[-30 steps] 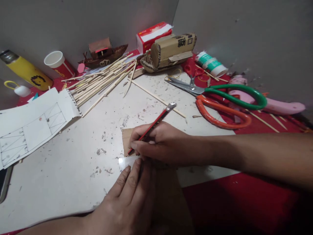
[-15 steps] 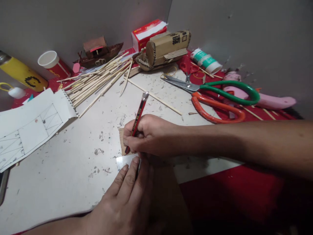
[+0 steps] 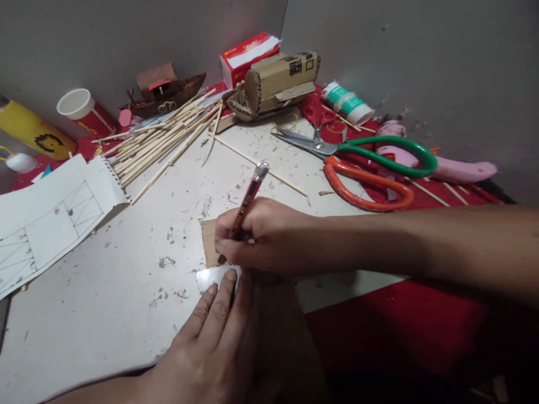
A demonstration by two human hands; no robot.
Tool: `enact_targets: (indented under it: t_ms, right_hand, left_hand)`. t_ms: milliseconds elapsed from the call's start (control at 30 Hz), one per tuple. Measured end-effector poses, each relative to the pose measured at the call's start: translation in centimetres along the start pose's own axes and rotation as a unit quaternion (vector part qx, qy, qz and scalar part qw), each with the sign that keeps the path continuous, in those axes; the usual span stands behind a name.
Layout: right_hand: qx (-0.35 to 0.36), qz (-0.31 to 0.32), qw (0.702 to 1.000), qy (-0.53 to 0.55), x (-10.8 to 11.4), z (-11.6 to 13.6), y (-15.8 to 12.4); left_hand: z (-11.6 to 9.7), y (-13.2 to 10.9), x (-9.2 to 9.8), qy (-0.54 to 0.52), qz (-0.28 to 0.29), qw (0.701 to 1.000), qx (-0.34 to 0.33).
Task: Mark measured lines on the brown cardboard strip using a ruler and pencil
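My right hand (image 3: 261, 235) is closed around a red and black pencil (image 3: 246, 205), its silver end tilted up and to the right. The pencil's tip is close above a piece of brown cardboard (image 3: 210, 241), along the edge of a clear ruler (image 3: 206, 278). With fingers stretched out, my left hand (image 3: 219, 331) presses flat on the ruler. Most of the ruler is hidden under that hand, and the cardboard runs back toward me in shadow.
Behind lie a bundle of thin wooden sticks (image 3: 168, 140), a cardboard boat model (image 3: 273, 84) and a brown boat (image 3: 168, 92). Large scissors (image 3: 324, 147) with green and orange handles lie at right. A sheet with drawn lines (image 3: 46, 224) is at left, near a paper cup (image 3: 90, 115).
The pencil's upper end has tipped a little to the right, and my right hand has shifted slightly right along the ruler. The whole view has moved slightly. My left hand stays on the ruler.
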State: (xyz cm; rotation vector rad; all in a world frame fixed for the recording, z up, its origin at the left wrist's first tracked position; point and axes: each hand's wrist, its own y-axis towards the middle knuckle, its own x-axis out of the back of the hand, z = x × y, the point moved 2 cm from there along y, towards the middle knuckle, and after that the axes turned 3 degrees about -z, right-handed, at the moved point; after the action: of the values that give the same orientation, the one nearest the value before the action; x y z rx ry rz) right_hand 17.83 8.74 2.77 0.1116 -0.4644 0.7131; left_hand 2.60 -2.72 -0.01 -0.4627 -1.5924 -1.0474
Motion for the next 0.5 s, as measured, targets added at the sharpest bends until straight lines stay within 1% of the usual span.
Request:
enact_targets:
  t_ms: [167, 233, 500]
  right_hand:
    - [-0.017, 0.001, 1.0, -0.017, 0.18, 0.13, -0.31]
    - [-0.02, 0.001, 1.0, -0.023, 0.3, 0.16, -0.4]
    - [0.016, -0.001, 0.999, -0.042, 0.81, 0.01, -0.93]
  left_hand:
    - [0.05, -0.08, -0.08, 0.005, -0.007, 1.0, -0.007]
    - [0.08, -0.02, -0.1, 0.007, -0.002, 1.0, -0.008]
    - [0.06, 0.15, 0.07, 0.006, 0.004, 1.0, -0.009]
